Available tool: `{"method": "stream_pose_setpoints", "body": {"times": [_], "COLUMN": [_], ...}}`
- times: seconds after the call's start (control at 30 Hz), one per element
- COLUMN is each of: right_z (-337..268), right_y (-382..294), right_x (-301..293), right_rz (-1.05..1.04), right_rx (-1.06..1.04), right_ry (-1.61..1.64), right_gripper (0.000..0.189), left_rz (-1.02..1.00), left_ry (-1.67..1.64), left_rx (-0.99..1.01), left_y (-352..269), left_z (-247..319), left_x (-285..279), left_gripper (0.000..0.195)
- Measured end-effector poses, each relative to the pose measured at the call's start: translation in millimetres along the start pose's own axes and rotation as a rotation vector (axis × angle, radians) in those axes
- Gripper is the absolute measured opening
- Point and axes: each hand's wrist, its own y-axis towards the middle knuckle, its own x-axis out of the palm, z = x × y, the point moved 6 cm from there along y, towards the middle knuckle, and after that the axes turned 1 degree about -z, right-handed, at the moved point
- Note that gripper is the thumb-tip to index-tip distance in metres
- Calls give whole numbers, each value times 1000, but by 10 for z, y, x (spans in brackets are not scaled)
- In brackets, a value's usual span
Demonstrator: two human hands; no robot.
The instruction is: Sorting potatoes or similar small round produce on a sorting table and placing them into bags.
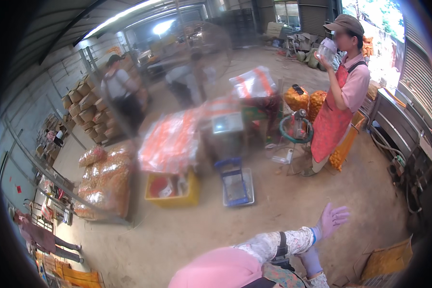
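My left hand (332,220) is in a thin purple glove, held out over the concrete floor (309,194). Its fingers are spread and nothing is in them. A floral sleeve (298,240) covers that arm, with a black strap (282,244) around it. Below the left forearm is my right hand (310,260), also in a purple glove; its fingers are hidden, so what it holds is unclear. At the lower right stands an orange mesh-like bag or sheet (388,257), apart from both hands.
A person in a red apron (333,118) stands beside a round green-rimmed stand (296,127), raising a clear jar (327,49). Filled orange net sacks (295,99) are behind. A blue-framed scale (237,187), yellow crate (189,192) and stacked sacks (106,180) stand on the floor. Metal machinery (399,122) lines the right.
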Motion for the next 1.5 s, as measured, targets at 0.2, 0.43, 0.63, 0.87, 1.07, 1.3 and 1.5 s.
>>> {"method": "stream_pose_setpoints", "body": {"times": [0.2, 0.43, 0.63, 0.87, 1.07, 1.3, 1.5], "right_z": [166, 658, -29, 68, 319, -172, 250], "right_y": [-129, -119, -180, -48, -10, -202, -17], "right_x": [134, 42, -311, -425, -184, -379, -133], "right_rz": [-310, 455, 313, 558, 342, 326, 195], "right_rx": [92, -211, 120, -72, 22, 69, 230], "right_ry": [565, 173, 76, 377, 130, -29, 406], "right_gripper": [16, 28, 20, 20, 21, 28, 28], "left_rz": [167, 101, 90, -341, -601, -739, -1096], "left_ry": [505, 1850, 2213, 2528, 2617, 2623, 2603], "left_rx": [152, 36, 17, -104, -392, -526, -261], "left_y": [290, 27, -192, -335, -343, -352, -459], "left_z": [-60, -40, -81, -173, -372, -704, -662], "left_x": [-864, -674, -653, -822, -979, -1366, -1257], "left_gripper": [67, 38, 29, 26, 49, 67, 50]}}
